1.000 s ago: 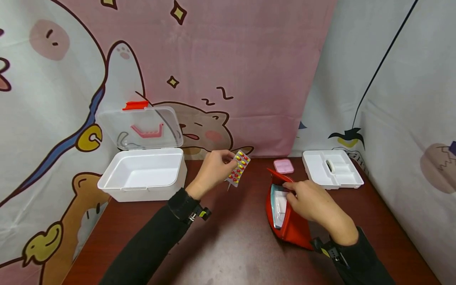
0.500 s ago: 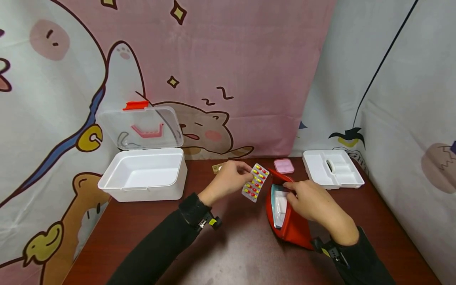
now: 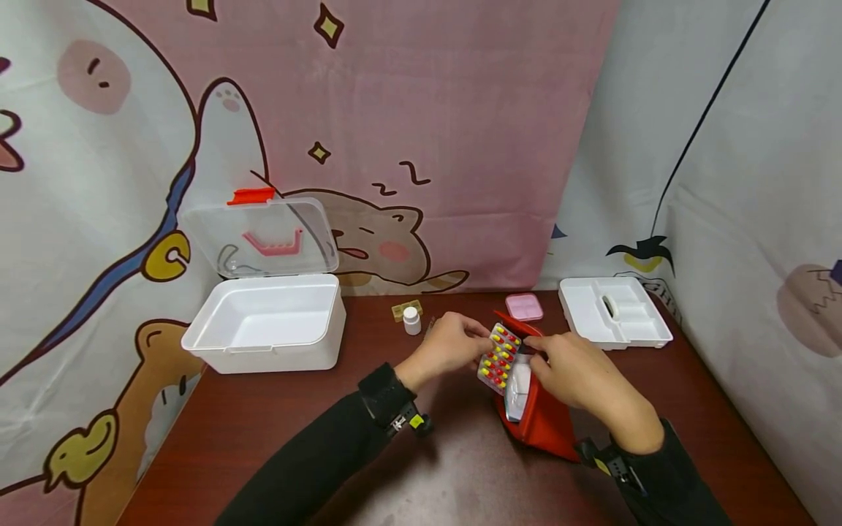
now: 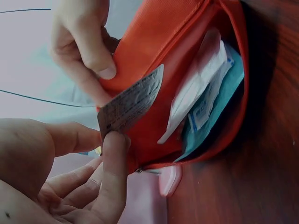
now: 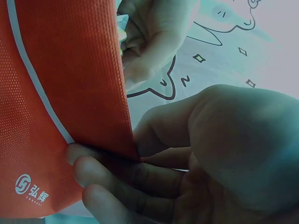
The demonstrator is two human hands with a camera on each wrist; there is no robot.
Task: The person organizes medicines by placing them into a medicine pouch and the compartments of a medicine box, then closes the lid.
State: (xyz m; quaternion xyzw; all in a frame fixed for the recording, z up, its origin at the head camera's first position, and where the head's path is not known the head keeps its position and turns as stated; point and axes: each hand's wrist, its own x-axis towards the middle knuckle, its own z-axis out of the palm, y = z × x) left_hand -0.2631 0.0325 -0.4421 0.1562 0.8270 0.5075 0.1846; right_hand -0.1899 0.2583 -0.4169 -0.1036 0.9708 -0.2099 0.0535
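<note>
My left hand point(image 3: 450, 343) pinches a blister pack of red and yellow capsules point(image 3: 500, 359) between thumb and fingers. In the head view the pack overlaps the open mouth of a red pouch point(image 3: 549, 424); its foil back point(image 4: 133, 102) faces the left wrist camera. My right hand point(image 3: 575, 369) grips the pouch's edge, thumb on one side and fingers on the other, as the right wrist view shows. Inside the pouch are white packets point(image 4: 198, 86) and a teal packet point(image 4: 233, 72). White lettering marks the pouch's outer face point(image 5: 56, 116).
At the left stands a white box point(image 3: 263, 358) with its clear lid point(image 3: 263, 237) raised. A small white bottle point(image 3: 411, 321) and a gold blister strip point(image 3: 398, 311) sit behind my left hand. Towards the back right lie a pink case point(image 3: 524, 307) and a white divided tray point(image 3: 585, 318).
My left hand has carried the capsule blister pack rightward and down to the pouch's mouth, uncovering the bottle and gold strip behind. The right hand has kept its grip on the pouch.
</note>
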